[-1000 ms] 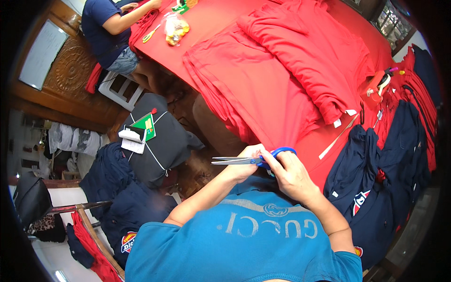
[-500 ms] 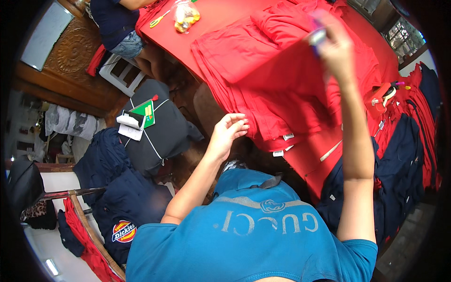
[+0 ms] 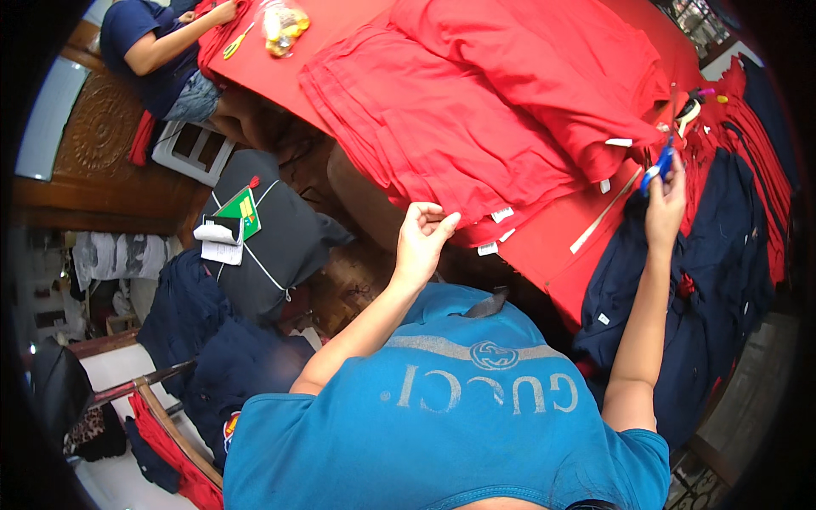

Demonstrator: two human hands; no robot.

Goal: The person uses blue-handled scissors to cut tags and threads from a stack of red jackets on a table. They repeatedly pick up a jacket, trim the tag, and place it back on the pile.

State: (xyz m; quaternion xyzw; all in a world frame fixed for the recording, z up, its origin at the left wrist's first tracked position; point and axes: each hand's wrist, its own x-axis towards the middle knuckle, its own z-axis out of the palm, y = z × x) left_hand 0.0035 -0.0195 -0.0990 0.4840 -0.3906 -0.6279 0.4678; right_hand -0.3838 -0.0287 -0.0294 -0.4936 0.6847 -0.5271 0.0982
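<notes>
Probably soft, limp and light per layer, best taken by the near edge: red garments (image 3: pixel 476 119), creased and white-tagged, layered on the red-topped bench (image 3: pixel 327 34); left hand (image 3: pixel 421 242) at that edge, fingers nearly together, grip on cloth impossible to tell; right hand (image 3: pixel 665 208) holding rigid blue-handled scissors (image 3: pixel 666 159), right of the garments.
</notes>
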